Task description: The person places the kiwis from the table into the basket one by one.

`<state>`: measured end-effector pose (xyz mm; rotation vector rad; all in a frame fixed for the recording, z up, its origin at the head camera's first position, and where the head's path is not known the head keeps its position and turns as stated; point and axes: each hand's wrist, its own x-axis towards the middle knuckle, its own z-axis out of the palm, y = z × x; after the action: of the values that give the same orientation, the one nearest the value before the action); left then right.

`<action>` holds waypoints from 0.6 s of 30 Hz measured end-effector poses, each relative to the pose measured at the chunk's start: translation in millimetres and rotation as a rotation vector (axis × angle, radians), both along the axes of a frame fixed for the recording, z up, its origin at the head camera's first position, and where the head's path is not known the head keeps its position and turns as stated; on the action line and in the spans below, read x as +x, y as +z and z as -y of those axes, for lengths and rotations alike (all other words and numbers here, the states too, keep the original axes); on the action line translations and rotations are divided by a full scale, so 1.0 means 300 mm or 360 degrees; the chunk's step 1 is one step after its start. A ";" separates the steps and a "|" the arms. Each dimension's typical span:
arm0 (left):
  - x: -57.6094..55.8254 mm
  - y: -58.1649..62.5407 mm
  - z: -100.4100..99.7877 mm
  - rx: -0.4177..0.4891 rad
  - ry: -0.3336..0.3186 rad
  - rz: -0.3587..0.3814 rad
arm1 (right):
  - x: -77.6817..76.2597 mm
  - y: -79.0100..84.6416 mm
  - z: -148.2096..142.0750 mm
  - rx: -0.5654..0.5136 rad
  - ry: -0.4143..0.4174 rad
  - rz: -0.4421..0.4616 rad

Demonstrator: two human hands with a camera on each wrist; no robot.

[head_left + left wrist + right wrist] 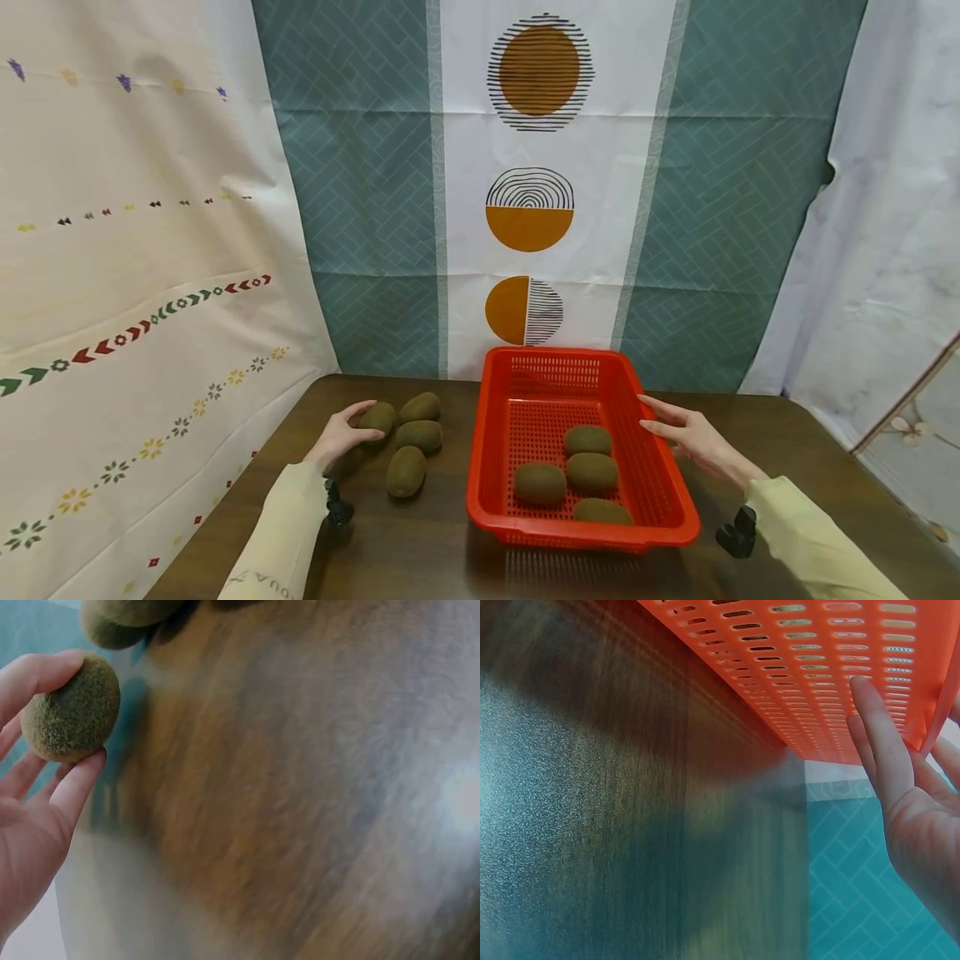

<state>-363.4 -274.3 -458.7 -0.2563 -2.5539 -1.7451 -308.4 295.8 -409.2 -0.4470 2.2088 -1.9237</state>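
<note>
In the head view my left hand (342,435) is at the left of the table, holding a brown fuzzy kiwi (379,417) between thumb and fingers. The left wrist view shows the kiwi (73,709) pinched at its top and bottom. Beside it lie three more kiwis (421,436) in a loose cluster. My right hand (696,437) grips the right rim of a red plastic basket (480,467). From the right wrist, some fingers (885,742) lie along the slotted outer wall while others reach over the rim. Inside the basket rest several kiwis (592,473), toward its near end.
The dark wooden table (420,550) ends at a hanging cloth (375,250) with teal panels and orange circles. A cream patterned cloth (150,275) borders the left side, and a pale marbled one (885,250) the right.
</note>
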 end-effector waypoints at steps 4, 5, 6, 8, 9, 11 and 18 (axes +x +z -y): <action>0.005 0.017 0.021 0.0097 -0.0036 0.0039 | 0.001 -0.003 0.000 -0.0029 0.0007 0.0004; 0.006 0.025 0.024 0.0112 -0.0051 0.0041 | 0.000 -0.004 0.000 -0.0032 0.0011 0.0000; 0.007 0.034 0.026 0.0136 -0.0066 0.0051 | 0.000 -0.004 0.000 -0.0035 0.0010 0.0000; 0.007 0.055 0.027 0.0174 -0.0121 0.0062 | -0.001 -0.005 -0.001 -0.0031 0.0008 -0.0001; 0.007 0.066 0.026 0.0196 -0.0153 0.0069 | 0.000 -0.005 -0.002 -0.0027 0.0006 -0.0001; 0.005 0.087 0.023 0.0244 -0.0224 0.0092 | 0.000 -0.006 -0.003 -0.0022 0.0003 -0.0001; -0.008 0.162 0.007 0.0226 -0.0453 0.0111 | -0.003 -0.006 -0.005 -0.0009 0.0003 0.0001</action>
<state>-365.9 -276.4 -410.1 -0.5884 -2.5270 -2.0536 -309.4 297.2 -411.1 -0.4489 2.2026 -1.9294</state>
